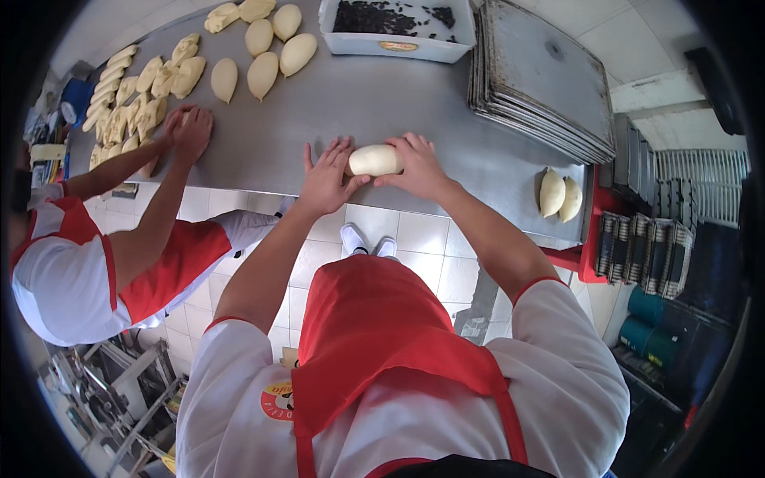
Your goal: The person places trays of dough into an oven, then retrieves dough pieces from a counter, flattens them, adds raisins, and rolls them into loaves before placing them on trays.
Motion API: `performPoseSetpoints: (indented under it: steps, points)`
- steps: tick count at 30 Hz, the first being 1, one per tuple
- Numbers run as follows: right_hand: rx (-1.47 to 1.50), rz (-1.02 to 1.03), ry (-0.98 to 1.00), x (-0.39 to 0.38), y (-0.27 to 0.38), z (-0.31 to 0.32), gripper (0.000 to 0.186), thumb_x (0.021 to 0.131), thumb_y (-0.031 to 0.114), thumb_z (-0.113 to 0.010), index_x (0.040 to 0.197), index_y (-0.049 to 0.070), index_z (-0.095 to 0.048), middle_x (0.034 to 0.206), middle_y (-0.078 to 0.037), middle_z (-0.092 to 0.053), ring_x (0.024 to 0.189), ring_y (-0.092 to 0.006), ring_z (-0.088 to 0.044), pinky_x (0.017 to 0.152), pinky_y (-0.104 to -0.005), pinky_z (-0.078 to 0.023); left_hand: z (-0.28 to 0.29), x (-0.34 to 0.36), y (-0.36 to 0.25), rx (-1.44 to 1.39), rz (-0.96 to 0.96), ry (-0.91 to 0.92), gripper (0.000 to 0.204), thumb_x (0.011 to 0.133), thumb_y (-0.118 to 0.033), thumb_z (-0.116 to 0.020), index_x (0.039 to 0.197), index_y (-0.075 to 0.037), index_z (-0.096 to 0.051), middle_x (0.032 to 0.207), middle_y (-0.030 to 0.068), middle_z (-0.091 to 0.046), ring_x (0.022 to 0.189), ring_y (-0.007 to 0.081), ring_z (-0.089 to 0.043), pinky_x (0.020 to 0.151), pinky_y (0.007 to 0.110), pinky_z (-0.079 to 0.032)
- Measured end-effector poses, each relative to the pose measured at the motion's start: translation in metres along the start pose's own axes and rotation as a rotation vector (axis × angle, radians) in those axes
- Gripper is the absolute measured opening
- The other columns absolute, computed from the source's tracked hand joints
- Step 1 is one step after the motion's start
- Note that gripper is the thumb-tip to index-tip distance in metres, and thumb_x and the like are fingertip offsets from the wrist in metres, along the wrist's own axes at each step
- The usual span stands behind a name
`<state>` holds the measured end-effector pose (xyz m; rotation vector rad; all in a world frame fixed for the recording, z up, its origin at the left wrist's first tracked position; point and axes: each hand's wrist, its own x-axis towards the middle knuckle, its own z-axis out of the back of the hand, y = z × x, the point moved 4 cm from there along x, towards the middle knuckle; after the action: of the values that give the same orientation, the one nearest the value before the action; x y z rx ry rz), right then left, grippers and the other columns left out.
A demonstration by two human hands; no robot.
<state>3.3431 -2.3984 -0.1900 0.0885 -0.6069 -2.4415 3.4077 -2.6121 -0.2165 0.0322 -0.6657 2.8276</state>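
Observation:
A pale, smooth oval dough piece (pixel 374 161) lies crosswise on the steel table (pixel 382 95) between my hands. My left hand (pixel 327 177) cups its left end, thumb against the dough and little finger splayed outward. My right hand (pixel 414 171) grips the right end, fingers curved over it. Two shaped dough pieces (pixel 551 191) rest near the table's right end. Several similar ovals (pixel 263 74) and rougher cut lumps (pixel 166 80) are spread over the back left.
A co-worker's hands (pixel 189 133) work among lumps at my left. A white tub (pixel 394 46) of dark pieces stands at the back, beside stacked baking trays (pixel 542 64). Racks and pans (pixel 641 247) fill the right side. The table's front edge runs just below my hands.

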Motion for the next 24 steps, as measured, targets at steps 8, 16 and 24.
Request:
performPoseSetpoints:
  steps: [8, 16, 24]
  points:
    - [-0.059, -0.060, -0.083, 0.007, 0.002, -0.018, 0.087, 0.069, 0.068, -0.088, 0.126, 0.005, -0.067, 0.121, -0.013, -0.061, 0.119, -0.0319, -0.056, 0.099, -0.0461, -0.041, -0.009, 0.018, 0.001, 0.089, 0.196, -0.174, 0.076, 0.092, -0.052, -0.075, 0.150, -0.011, -0.048, 0.160, 0.0126, -0.047, 0.158, 0.0368, -0.032, 0.125, 0.072, -0.015]
    - [-0.111, -0.036, -0.096, 0.013, 0.002, -0.006, 0.089, 0.066, 0.071, -0.088, 0.124, 0.006, -0.069, 0.123, -0.012, -0.061, 0.116, -0.0321, -0.056, 0.099, -0.0464, -0.041, 0.008, 0.024, -0.010, -0.054, 0.097, -0.057, 0.069, 0.101, -0.051, -0.065, 0.152, -0.010, -0.043, 0.166, 0.0095, -0.043, 0.161, 0.0352, -0.026, 0.126, 0.070, -0.010]
    - [-0.031, -0.016, -0.006, -0.009, 0.009, -0.002, 0.087, 0.070, 0.067, -0.088, 0.129, 0.007, -0.066, 0.124, -0.013, -0.059, 0.122, -0.0337, -0.055, 0.102, -0.0461, -0.042, -0.008, -0.001, -0.008, -0.047, 0.114, 0.009, 0.082, 0.101, -0.062, -0.058, 0.160, -0.010, -0.033, 0.168, 0.0139, -0.038, 0.161, 0.0375, -0.026, 0.125, 0.073, -0.011]
